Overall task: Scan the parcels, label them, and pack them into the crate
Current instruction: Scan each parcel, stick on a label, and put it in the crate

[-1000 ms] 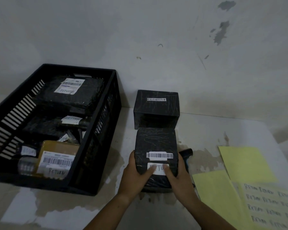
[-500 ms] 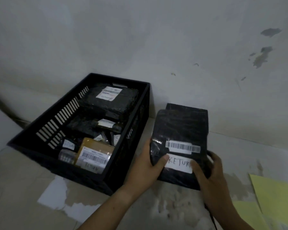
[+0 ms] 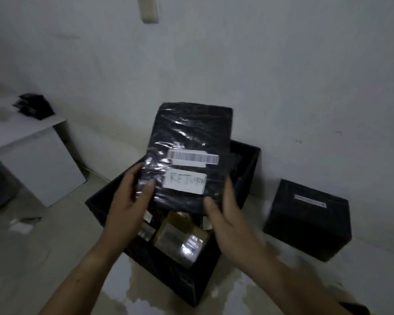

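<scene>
A black plastic-wrapped parcel (image 3: 191, 137) with a barcode sticker and a white "RETURN" label hangs tilted above the black crate (image 3: 248, 169). My left hand (image 3: 130, 201) grips its near left edge, thumb on top. My right hand (image 3: 223, 212) holds its near right corner. Inside the crate, below the parcel, lie a brown box with a shiny label (image 3: 180, 237) and small packets. A second black parcel (image 3: 307, 219) with a barcode strip stands on the table right of the crate.
The white wall rises close behind the crate. A low white table (image 3: 32, 151) with dark items stands at the far left. The worktable surface (image 3: 55, 258) is stained and patchy in front of the crate.
Both hands have lifted the labelled parcel off the table and carried it left, over the crate. The view has swung left, so the yellow sheets are out of sight.
</scene>
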### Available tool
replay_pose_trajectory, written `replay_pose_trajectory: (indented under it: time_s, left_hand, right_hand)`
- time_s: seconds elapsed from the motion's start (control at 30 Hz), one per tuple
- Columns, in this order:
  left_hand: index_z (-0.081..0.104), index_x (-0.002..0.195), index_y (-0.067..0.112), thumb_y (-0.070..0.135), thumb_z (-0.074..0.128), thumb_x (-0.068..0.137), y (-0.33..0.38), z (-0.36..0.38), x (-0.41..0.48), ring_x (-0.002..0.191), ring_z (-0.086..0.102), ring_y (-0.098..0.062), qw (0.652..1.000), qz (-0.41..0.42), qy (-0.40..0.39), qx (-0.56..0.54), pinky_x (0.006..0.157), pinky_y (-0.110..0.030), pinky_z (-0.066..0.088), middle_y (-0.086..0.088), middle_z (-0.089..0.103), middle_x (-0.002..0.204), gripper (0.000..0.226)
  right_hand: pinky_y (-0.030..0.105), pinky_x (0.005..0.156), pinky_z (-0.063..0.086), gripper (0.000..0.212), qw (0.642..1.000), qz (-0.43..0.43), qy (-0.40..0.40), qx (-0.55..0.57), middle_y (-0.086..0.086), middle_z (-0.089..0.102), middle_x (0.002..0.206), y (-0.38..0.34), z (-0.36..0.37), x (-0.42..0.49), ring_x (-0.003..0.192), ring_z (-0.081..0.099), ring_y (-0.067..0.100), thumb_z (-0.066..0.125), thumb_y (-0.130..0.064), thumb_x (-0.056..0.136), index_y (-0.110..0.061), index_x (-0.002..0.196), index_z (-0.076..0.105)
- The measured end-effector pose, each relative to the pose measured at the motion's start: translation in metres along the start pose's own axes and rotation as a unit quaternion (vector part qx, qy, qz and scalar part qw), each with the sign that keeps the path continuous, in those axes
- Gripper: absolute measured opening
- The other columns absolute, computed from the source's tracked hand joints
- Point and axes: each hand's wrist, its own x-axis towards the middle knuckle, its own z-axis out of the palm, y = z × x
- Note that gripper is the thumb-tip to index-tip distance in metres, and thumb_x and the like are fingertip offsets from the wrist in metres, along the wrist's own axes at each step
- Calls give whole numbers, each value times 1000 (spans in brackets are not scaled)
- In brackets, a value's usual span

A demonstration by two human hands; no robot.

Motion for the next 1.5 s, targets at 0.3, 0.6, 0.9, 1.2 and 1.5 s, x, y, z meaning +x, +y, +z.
replay_pose_trajectory:
  time_s: [0.3,0.6,0.9,1.2,1.5]
  left_hand:
    - [63,118,29,30,51,106,-67,-56,87,99,64,5,991,-30,98,91,84,-24,51,16,68,109,17]
    - [67,118,30,34,50,106,-104,-82,109,105,65,-7,987,-84,65,124,88,-34,53,12,69,112,21]
    - [65,122,17,24,50,105,-144,-84,82,96,61,-15,941,-89,26,325,82,-33,45,-2,71,110,24]
    - [66,127,4,2,55,97,-158,-76,71,103,60,-34,896,-15,53,440,88,-44,49,-16,66,117,32]
    - [58,139,16,41,39,106,-105,-15,37,145,37,-26,940,17,36,338,118,-51,33,-7,40,157,46]
  right_hand:
    - [28,108,28,77,994,82,-61,29,-17,19,160,4,89,80,131,33,2,36,-47,103,-51,143,-30]
    - [38,105,41,87,989,131,-72,-16,-5,41,152,5,109,96,127,50,16,43,-51,100,-46,144,-32]
    - [28,91,37,76,928,260,-228,-136,23,53,123,8,107,93,122,52,26,33,-31,106,-20,150,-28]
    - [15,49,32,79,942,213,-221,-132,5,58,134,32,92,83,82,54,4,40,-37,104,-38,150,-25]
    - [44,102,48,85,960,111,-236,-102,-7,33,157,46,54,51,130,51,17,50,-45,96,-67,137,-20]
